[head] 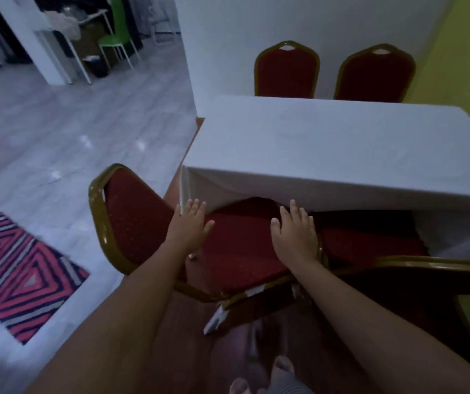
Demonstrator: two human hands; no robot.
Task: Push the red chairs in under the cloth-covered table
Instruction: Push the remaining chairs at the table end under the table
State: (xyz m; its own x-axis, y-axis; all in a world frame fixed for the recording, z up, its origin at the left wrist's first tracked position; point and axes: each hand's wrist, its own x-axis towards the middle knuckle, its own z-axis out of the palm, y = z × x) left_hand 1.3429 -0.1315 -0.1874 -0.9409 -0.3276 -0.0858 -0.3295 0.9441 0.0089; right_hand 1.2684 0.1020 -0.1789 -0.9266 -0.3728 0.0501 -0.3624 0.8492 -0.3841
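Smooth matt white cloth (327, 143) drapes the surface, barely a wrinkle on top. The near red chair (239, 251) shows napped, speckled fabric on its seat, and its frame (98, 217) gleams with a glossy gold-painted metal look. Same plush red upholstery on the far chairs (286, 72). The floor (57, 132) is polished, marble-patterned tile throwing reflections. The striped rug (20, 277) looks woven and matt.
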